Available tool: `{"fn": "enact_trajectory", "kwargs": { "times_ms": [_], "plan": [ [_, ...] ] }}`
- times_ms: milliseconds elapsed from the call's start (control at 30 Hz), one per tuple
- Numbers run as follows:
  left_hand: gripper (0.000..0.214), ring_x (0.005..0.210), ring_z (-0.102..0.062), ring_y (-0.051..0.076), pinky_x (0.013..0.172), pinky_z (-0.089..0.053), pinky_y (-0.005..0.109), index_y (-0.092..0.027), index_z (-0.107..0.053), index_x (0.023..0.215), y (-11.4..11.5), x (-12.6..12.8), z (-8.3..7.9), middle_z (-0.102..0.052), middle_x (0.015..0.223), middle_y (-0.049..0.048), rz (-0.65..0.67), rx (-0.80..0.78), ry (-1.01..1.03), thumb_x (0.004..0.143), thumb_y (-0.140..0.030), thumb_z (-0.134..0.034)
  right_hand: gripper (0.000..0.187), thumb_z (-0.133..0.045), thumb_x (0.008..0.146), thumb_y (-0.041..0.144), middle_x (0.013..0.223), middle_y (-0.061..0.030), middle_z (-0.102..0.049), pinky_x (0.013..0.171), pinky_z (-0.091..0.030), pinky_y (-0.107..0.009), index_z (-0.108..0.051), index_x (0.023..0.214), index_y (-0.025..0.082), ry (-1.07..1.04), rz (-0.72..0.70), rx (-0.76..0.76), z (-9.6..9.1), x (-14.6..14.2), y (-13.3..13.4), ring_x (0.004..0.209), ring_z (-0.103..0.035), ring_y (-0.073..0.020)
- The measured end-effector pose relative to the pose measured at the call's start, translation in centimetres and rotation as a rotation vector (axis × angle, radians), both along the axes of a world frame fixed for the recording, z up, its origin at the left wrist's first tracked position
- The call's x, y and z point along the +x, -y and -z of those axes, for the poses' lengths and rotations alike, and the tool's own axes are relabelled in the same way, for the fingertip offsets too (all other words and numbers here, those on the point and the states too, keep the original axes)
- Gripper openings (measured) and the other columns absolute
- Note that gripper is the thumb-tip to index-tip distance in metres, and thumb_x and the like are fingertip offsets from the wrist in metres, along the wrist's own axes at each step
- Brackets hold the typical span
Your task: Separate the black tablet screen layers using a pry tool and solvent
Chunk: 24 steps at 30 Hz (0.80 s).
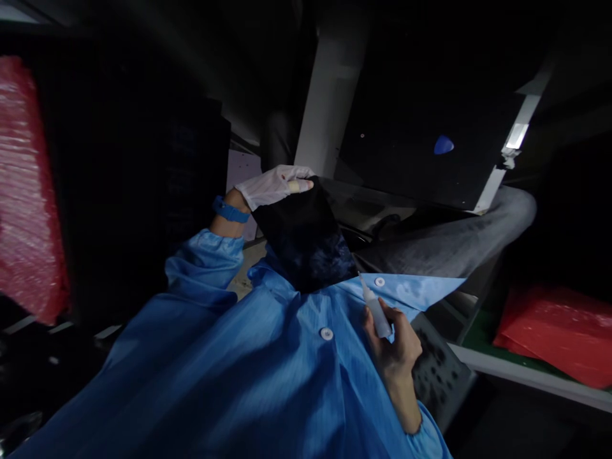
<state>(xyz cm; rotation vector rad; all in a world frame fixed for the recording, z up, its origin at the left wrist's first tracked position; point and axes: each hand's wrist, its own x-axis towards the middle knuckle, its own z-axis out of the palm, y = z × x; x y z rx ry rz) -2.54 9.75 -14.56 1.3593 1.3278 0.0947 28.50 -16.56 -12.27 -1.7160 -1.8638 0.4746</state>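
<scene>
My left hand [280,185], in a white glove with the thumb tip bare and a blue strap on the wrist, grips the upper edge of a dark glossy rectangular panel [306,236]. The panel slants in front of my blue smock, its lower edge near the cloth. My bare right hand [394,338] is closed around a small translucent bottle with a thin pointed nozzle [375,309]. Its tip is at the panel's lower right corner; whether it touches cannot be made out. Some of my right fingers are hidden behind the bottle.
A dark work surface [406,166] with a pale edge lies ahead, bearing a small blue piece [444,145]. Red plastic wrapping [29,191] hangs at the left. More red plastic [559,331] rests on a green shelf at the right. My grey-clad leg [430,248] extends below the surface.
</scene>
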Motion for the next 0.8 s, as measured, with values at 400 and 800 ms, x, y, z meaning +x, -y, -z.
{"fn": "enact_trajectory", "kwargs": {
  "times_ms": [400, 800],
  "plan": [
    [0.009, 0.092, -0.052, 0.013, 0.092, -0.043, 0.028, -0.014, -0.065, 0.101, 0.2, 0.4, -0.7, -0.060, 0.093, -0.0010, -0.108, -0.091, 0.031, 0.103, -0.021, -0.059, 0.017, -0.072, 0.115, 0.037, 0.086, -0.0029, -0.081, 0.059, -0.059, -0.028, -0.075, 0.114, 0.021, -0.027, 0.050, -0.071, -0.3, 0.0, 1.5, 0.060, -0.074, -0.0184],
    [0.039, 0.124, -0.065, 0.021, 0.122, -0.047, 0.036, -0.009, -0.072, 0.131, 0.4, -0.1, -1.0, -0.075, 0.133, 0.0097, -0.043, -0.031, -0.040, 0.103, -0.034, -0.060, 0.038, -0.078, 0.106, 0.056, 0.078, -0.0054, -0.082, 0.058, -0.062, -0.030, -0.076, 0.093, 0.021, -0.135, 0.402, 0.020, -0.4, 0.5, 1.4, 0.059, -0.075, -0.0202]
  ]
}}
